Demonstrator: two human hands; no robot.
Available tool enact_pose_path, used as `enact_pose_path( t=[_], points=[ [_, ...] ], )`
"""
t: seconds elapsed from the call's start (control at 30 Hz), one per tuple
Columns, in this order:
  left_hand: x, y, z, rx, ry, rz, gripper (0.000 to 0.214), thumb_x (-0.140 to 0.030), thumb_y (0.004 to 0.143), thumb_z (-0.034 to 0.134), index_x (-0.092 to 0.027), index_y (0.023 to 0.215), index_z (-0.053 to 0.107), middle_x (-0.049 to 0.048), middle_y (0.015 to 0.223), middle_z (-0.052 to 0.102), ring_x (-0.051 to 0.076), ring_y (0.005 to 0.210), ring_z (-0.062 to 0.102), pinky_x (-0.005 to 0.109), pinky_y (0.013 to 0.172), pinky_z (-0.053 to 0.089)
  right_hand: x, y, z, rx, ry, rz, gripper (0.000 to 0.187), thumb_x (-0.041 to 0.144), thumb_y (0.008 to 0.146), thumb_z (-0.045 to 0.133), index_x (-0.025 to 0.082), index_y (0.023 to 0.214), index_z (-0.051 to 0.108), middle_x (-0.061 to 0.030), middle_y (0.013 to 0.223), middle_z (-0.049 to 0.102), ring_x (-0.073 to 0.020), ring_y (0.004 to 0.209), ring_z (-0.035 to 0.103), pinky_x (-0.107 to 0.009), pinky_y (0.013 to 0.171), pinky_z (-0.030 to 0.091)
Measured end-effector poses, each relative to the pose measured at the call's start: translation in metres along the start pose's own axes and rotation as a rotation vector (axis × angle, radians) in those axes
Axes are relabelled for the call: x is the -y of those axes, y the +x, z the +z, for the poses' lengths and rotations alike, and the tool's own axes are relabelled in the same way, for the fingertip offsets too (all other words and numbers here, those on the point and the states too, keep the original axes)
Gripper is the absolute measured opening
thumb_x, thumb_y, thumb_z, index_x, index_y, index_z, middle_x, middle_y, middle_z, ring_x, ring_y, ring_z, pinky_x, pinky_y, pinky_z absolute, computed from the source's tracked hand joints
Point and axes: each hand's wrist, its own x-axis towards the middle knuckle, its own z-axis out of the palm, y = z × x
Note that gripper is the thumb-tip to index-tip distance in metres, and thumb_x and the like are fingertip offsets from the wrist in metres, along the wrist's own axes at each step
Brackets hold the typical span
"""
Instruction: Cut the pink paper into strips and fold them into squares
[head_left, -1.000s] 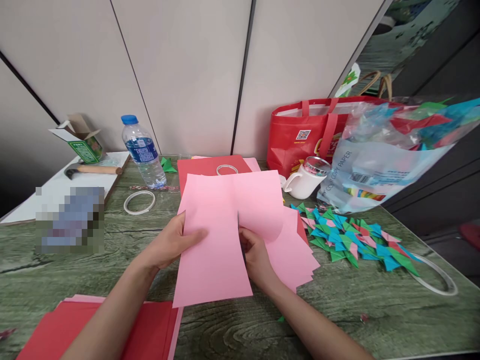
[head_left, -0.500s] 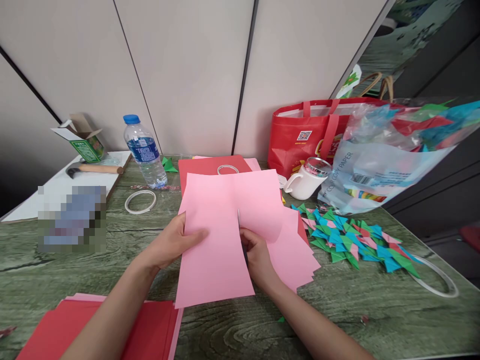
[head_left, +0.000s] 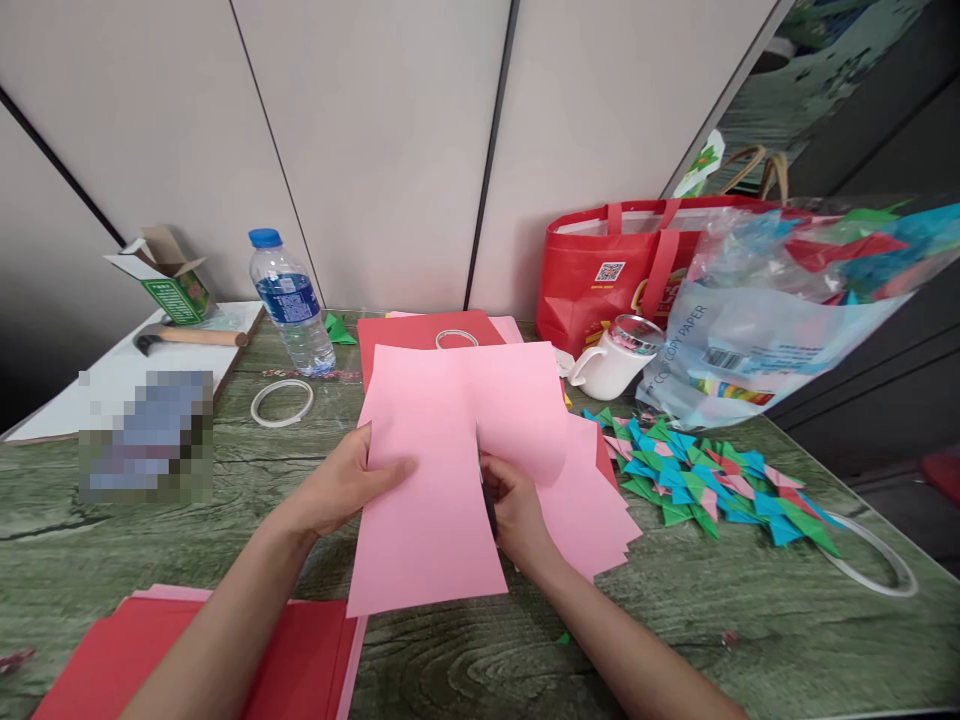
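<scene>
A sheet of pink paper (head_left: pixel 424 530) is held up above the table, cut lengthwise from its near edge to a little past the middle. My left hand (head_left: pixel 349 485) pinches its left edge, thumb on top. In my right hand (head_left: pixel 514 510) is a pair of scissors (head_left: pixel 489 505), mostly hidden by the fingers and the paper; a thin part of the blade shows at the end of the cut. The right half of the sheet curls up over that hand. More pink sheets (head_left: pixel 589 520) lie fanned out underneath, with red paper (head_left: pixel 382 335) behind.
Red sheets (head_left: pixel 120 660) are stacked at the front left. A water bottle (head_left: pixel 289 310), a tape ring (head_left: pixel 281 403) and a hammer (head_left: pixel 202 337) lie left. On the right are folded paper pieces (head_left: pixel 697 480), a white mug (head_left: pixel 611 365), a red bag (head_left: pixel 577 270) and a plastic bag (head_left: pixel 720 350).
Slightly more of the dark scissors shows beside my right hand. Both hands and the pink sheet stay almost in place.
</scene>
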Motion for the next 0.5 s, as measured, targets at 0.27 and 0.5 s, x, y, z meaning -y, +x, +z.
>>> enact_pose_path(
  t=[0.27,0.5],
  points=[
    [-0.0001,-0.0004,0.0004,0.006,-0.021,0.008,0.033,-0.032,0.07,0.065,-0.016,0.097,0.056,0.007,0.087,0.068,0.02,0.07,0.064,0.029,0.057,0.053,0.0029,-0.0003,0.0014,0.004,0.04,0.014,0.021,0.018,0.05,0.075,0.017,0.067,0.064,-0.0008,0.066,0.068,-0.0163,0.059,0.059,-0.026,0.056,0.047],
    [-0.0008,-0.0002,0.001,0.01,-0.027,0.015,0.031,-0.031,0.07,0.065,-0.016,0.096,0.056,0.0067,0.086,0.067,0.019,0.069,0.063,0.029,0.058,0.053,0.0045,-0.0012,0.0032,0.004,0.052,0.018,0.017,0.019,0.052,0.074,0.017,0.066,0.064,-0.0002,0.066,0.068,-0.016,0.058,0.059,-0.027,0.057,0.046]
  ],
)
